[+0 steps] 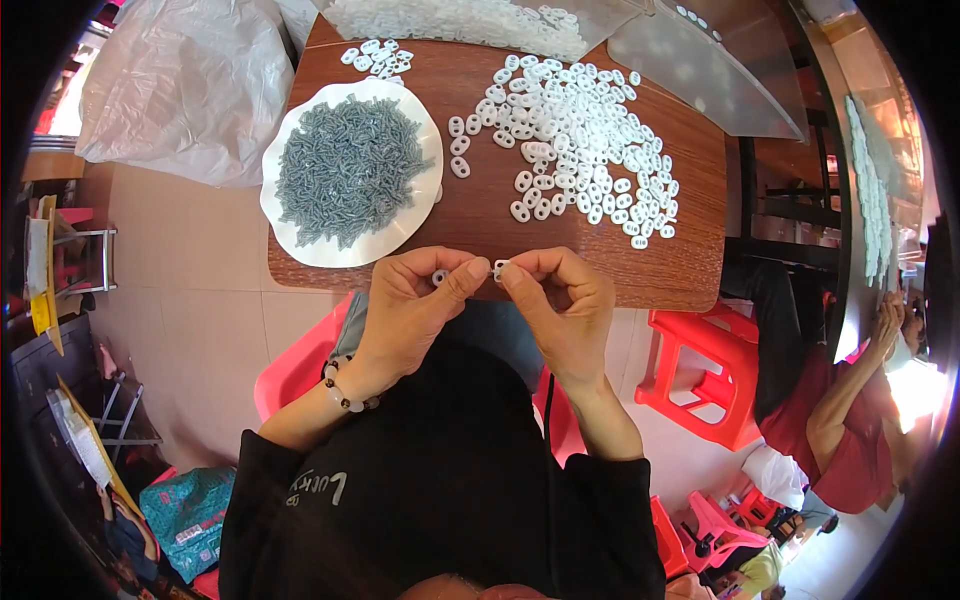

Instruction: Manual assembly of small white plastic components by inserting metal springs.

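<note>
Over the table's near edge, my two hands meet fingertip to fingertip. My right hand [565, 305] is closed, pinching a small white two-hole plastic piece [501, 268] between thumb and index finger. A second white two-hole piece [440, 277] shows among the curled fingers of my left hand [405, 310]. The left thumb and index finger are pressed together beside the right hand's piece; whatever lies between those tips is too small to make out. Just beyond the left hand stands a white wavy-rimmed plate [425, 205] heaped with small grey screw-like plugs [350, 170].
Many more white two-hole pieces [590, 140] lie spread across the brown table [680, 270], with a small cluster [378, 58] behind the plate. Clear plastic bags line the far edge. A red stool [705, 375] stands at right, near another person's arm [850, 385].
</note>
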`<state>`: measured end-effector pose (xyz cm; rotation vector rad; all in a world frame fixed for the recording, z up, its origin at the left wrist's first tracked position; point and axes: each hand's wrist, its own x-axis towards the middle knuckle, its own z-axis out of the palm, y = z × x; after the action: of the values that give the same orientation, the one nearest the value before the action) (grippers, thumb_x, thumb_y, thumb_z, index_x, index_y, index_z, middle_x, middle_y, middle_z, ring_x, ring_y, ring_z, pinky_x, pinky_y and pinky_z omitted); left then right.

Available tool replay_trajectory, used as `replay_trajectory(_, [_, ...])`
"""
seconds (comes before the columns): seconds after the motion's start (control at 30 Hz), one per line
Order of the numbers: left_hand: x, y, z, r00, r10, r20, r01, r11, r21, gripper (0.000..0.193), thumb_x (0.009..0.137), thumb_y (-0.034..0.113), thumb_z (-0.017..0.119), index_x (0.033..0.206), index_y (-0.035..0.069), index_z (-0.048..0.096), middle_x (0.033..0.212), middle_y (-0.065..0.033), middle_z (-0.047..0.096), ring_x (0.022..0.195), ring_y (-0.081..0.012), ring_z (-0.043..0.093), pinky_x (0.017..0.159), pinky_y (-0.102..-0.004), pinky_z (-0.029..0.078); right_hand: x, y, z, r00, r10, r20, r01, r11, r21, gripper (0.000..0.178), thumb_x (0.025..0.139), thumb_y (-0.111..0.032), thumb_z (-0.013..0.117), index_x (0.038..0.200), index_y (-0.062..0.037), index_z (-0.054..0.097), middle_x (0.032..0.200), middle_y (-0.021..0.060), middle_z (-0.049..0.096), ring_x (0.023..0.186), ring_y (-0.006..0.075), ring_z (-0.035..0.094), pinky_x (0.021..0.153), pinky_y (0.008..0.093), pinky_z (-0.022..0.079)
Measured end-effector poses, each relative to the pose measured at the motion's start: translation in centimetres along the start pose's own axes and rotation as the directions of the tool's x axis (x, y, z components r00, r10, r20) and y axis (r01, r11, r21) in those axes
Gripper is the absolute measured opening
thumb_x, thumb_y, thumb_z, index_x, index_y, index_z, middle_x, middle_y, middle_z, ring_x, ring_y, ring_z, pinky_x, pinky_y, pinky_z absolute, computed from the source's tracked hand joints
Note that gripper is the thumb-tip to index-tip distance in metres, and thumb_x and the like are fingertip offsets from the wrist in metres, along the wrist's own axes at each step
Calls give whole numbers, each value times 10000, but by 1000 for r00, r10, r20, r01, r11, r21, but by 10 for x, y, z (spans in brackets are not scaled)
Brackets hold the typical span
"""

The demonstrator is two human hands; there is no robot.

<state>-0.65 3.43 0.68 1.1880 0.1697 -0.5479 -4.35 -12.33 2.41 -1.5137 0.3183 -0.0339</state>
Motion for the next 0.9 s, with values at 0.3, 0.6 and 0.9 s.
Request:
replay_trajectory(0.3, [-2, 6, -1, 998, 56, 29, -58, 994, 96, 134, 885, 113, 693, 900, -20, 696, 819, -16, 678, 707, -28, 564, 615, -169, 434, 0, -8, 5, 999, -55, 3, 55, 993, -100, 58, 870, -45, 663, 889, 10, 658, 774, -8, 633, 683, 17, 548, 605, 158, 429])
replay_trajectory(0.6, [-2, 5, 2, 998, 51, 25, -53, 997, 54, 142, 894, 105, 680, 915, -35, 681, 826, -37, 682, 727, -46, 593, 648, -178, 471, 1, -4, 7, 998, -53, -15, 51, 992, -115, 70, 870, -46, 665, 893, 19, 662, 771, -9, 635, 671, 11, 533, 590, 151, 413])
replay_trajectory(0.9, [-1, 1, -2, 997, 48, 68, -53, 995, 82, 230, 941, 177, 621, 994, -41, 674, 746, -1, 615, 585, -29, 436, 523, -185, 340, 4, -1, 4, 999, -44, -21, 43, 997, -71, 85, 865, -58, 679, 891, 22, 664, 783, 11, 664, 699, 30, 562, 620, 182, 451])
